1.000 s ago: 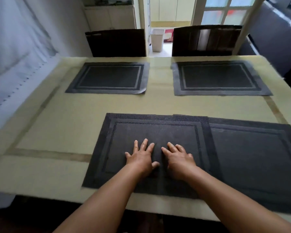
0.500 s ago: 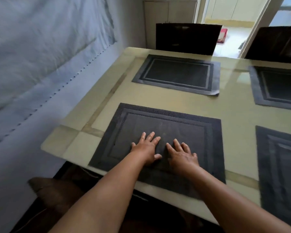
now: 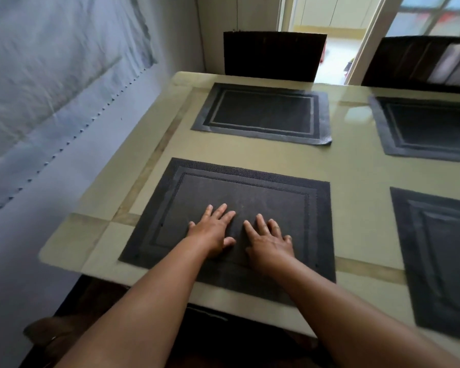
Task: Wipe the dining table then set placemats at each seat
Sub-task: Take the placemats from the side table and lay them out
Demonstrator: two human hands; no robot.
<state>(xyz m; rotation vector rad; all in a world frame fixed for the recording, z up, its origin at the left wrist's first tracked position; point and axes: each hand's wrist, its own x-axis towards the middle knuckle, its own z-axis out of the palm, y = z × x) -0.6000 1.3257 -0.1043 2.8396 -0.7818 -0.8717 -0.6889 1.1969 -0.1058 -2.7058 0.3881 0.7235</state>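
A dark woven placemat (image 3: 263, 189) lies flat at the near left seat of the glossy beige dining table (image 3: 356, 168). My left hand (image 3: 213, 229) and my right hand (image 3: 270, 240) rest palm down on it side by side, fingers spread, holding nothing. A second placemat (image 3: 263, 112) lies at the far left seat, a third placemat (image 3: 430, 128) at the far right, and a fourth placemat (image 3: 441, 251) at the near right, cut by the frame edge.
Two dark chairs (image 3: 274, 55) (image 3: 420, 62) stand at the table's far side. A wall covered with pale sheeting (image 3: 51, 102) runs close along the left end. A doorway (image 3: 337, 35) opens behind the chairs. A brown seat (image 3: 51, 333) shows below the near edge.
The near left placemat has slid left under both hands, away from the near right mat it overlapped. The view has turned left. Both hands stay flat on the mat.
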